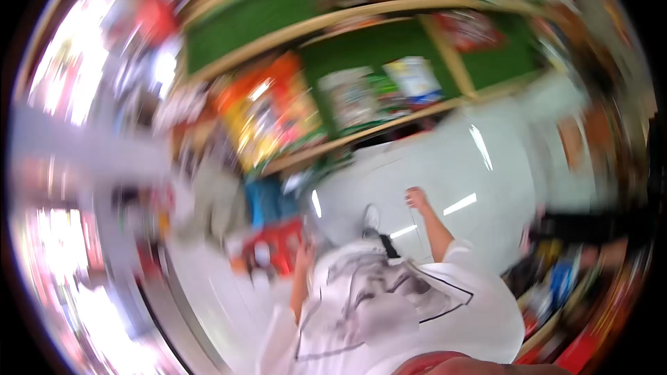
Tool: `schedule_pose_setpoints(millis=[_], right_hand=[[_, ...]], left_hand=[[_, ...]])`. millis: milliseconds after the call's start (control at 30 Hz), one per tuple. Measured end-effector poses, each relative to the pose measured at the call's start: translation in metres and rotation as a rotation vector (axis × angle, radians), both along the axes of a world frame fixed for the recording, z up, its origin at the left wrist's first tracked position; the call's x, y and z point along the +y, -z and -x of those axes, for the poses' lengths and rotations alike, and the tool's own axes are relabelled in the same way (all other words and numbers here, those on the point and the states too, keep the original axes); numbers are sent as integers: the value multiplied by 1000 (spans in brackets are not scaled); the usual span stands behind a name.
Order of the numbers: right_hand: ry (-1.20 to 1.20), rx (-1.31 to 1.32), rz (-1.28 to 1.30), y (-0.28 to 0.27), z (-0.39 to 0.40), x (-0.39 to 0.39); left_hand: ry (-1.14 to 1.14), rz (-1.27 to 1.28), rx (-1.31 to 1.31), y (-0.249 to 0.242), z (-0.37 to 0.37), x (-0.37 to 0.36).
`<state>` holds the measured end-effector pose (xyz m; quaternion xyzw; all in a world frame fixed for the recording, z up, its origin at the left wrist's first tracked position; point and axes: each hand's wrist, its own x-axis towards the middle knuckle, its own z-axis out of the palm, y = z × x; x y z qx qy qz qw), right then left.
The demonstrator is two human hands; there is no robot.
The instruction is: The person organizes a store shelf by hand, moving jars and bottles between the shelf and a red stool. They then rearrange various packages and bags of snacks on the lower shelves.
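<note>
Over the tiled floor, to the right of my white shoe [372,218], my right hand [417,198] hangs with its fingers curled; nothing shows in it, though the picture is blurred. My left hand [304,255] hangs lower at the left, smeared by motion. It is nearest to a red item [278,246] on the floor side. Whether the two touch is not clear, and its fingers cannot be made out. My white printed shirt fills the bottom of the view.
Wooden shelves with green backing [306,24] cross the top, with orange and yellow packages [271,111] and smaller packs [347,94]. Beige sacks [219,198] and a blue item [267,201] stand at the left. More goods [556,285] lie at the lower right.
</note>
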<state>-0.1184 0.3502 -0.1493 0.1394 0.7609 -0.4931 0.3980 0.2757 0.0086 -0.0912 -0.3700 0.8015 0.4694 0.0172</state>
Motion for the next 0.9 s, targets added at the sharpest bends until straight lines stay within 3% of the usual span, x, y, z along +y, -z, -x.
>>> schedule_pose_setpoints(millis=[133, 200, 267, 367, 533, 767, 900], right_hand=[[-205, -38, -62, -54, -13, -92], [-345, -106, -79, -43, -43, -138], [-462, -137, -117, -34, -72, -175], [-746, -168, -184, -22, -131, -235], [-1222, -112, -180, -16, -252, -367], [-1330, -169, 26, -22, -401, -530], [-1275, -112, 74, -26, -467, -577]], left_hand=[[-377, -23, -83, 14, -73, 11], [-561, -113, -6, -2, -97, 10], [-700, -146, 30, 15, -122, 2], [-913, -317, 67, -12, -137, -14], [-1197, -193, 192, 25, -193, -37], [-1503, -247, 309, 22, -246, -107], [-1570, -94, 325, 23, -245, -161]])
